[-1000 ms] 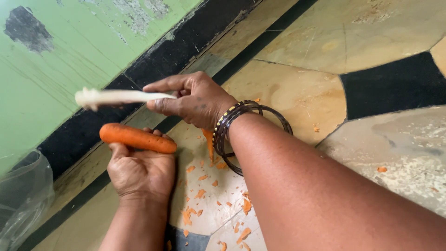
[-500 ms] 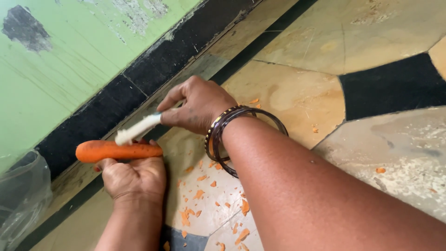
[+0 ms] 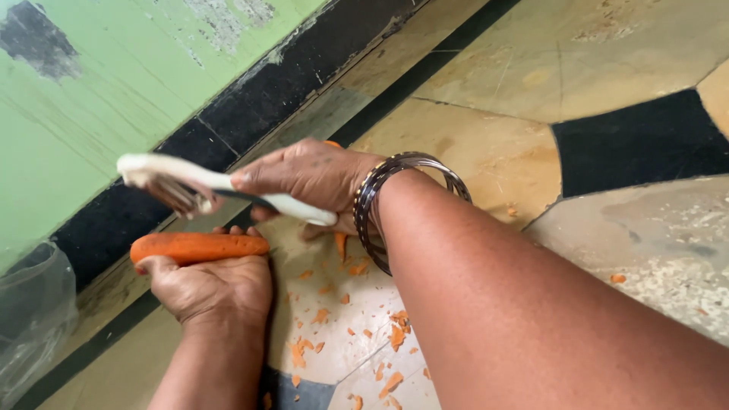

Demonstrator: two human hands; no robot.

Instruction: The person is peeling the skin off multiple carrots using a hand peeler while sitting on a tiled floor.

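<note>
1. Your left hand [image 3: 209, 285] is clamped around a carrot [image 3: 199, 246], gripping it from beneath so it lies level across the top of your fingers.
2. Your right hand [image 3: 307, 178] is closed on the handle of a white peeler [image 3: 216, 188], with the blade end pointing away past your fingertips.
3. The peeler's head hangs just above the carrot's far end; you cannot tell whether blade and carrot touch.
4. Your two hands are close, right above left, not touching.
5. Dark bangles [image 3: 387, 205] ring your right wrist.
6. Orange peelings [image 3: 357, 334] lie scattered on the tiled floor [image 3: 486, 144] beneath your right forearm.
7. A clear plastic bag [image 3: 30, 319] sits beyond your left hand, by the green wall [image 3: 83, 91].
</note>
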